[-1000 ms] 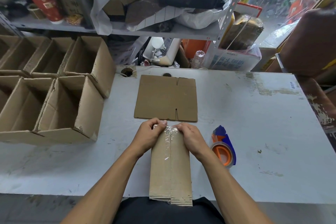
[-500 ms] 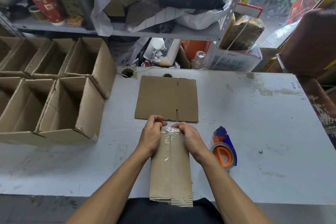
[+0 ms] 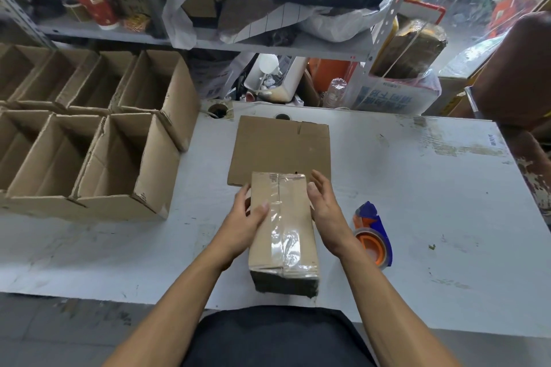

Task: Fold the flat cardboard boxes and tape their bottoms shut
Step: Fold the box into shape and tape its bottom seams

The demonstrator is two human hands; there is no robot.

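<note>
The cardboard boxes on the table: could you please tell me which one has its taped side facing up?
The box between the hands, with clear tape along its top seam. The boxes at the left stand with open tops upward.

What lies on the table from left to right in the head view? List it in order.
Open boxes → left hand → taped box → right hand → tape dispenser. The flat cardboard lies behind the taped box, so it has no clear place in the order.
</note>
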